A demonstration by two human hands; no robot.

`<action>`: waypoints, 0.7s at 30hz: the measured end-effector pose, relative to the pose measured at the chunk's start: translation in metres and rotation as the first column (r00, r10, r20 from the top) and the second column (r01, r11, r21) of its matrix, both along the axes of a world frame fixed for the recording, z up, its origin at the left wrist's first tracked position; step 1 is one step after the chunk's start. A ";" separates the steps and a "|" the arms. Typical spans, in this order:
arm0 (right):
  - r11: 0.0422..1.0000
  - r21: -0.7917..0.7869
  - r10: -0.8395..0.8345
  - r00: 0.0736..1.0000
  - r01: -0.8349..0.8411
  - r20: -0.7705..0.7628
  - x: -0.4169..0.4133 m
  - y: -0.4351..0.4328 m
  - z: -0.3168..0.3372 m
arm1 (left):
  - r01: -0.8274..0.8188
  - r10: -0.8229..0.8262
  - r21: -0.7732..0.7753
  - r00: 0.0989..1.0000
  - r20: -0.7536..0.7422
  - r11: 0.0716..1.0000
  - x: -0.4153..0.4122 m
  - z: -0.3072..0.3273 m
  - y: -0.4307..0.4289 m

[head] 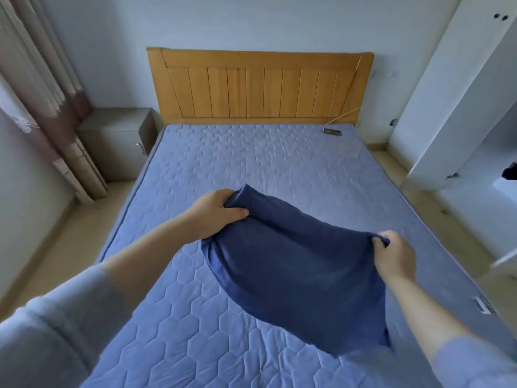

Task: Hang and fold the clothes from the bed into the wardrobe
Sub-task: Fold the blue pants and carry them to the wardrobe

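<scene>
A dark blue garment (pixel 293 264) is held spread over the bed (pixel 251 163) by both hands.

One upper corner is gripped by the left hand (pixel 216 212), with fingers curled over the bunched cloth and the thumb pressed beneath; the other corner is pinched in the curled fingers of the right hand (pixel 393 254). The cloth is stretched between them and is draped down toward the near edge of the quilted blue mattress; whether its lower edge touches the mattress cannot be told. A small dark device (pixel 332 132) with a cable is seen by the wooden headboard (pixel 260 85). A white wardrobe (pixel 458 93) is seen at the right, a grey nightstand (pixel 117 138) at the left.
</scene>
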State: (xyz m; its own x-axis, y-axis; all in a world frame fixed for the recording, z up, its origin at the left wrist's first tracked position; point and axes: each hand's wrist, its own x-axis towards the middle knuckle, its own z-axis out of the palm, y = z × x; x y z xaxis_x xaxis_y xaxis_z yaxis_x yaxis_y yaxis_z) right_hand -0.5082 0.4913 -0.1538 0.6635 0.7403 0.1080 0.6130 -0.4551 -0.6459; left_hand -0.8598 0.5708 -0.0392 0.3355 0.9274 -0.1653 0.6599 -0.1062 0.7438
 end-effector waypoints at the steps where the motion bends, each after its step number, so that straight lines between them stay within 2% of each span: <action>1: 0.999 -0.018 0.043 0.999 -0.043 -0.013 -0.012 0.011 -0.008 | -0.034 0.034 -0.017 0.999 0.004 0.999 -0.016 -0.009 0.001; 5: 0.966 -0.174 0.184 0.981 -0.192 -0.062 -0.087 0.043 -0.056 | -0.204 0.204 -0.132 0.979 -0.013 0.970 -0.097 -0.066 -0.012; 9: 0.866 -0.354 0.330 0.935 -0.354 -0.128 -0.181 0.062 -0.122 | -0.366 0.353 -0.234 0.931 -0.096 0.901 -0.189 -0.142 -0.040; 15: 0.706 -0.519 0.459 0.870 -0.481 -0.182 -0.322 0.076 -0.232 | -0.575 0.525 -0.339 0.818 -0.233 0.745 -0.320 -0.271 -0.086; 21: 0.579 -0.583 0.604 0.780 -0.571 -0.164 -0.446 0.093 -0.316 | -0.725 0.660 -0.395 0.684 -0.311 0.564 -0.419 -0.381 -0.130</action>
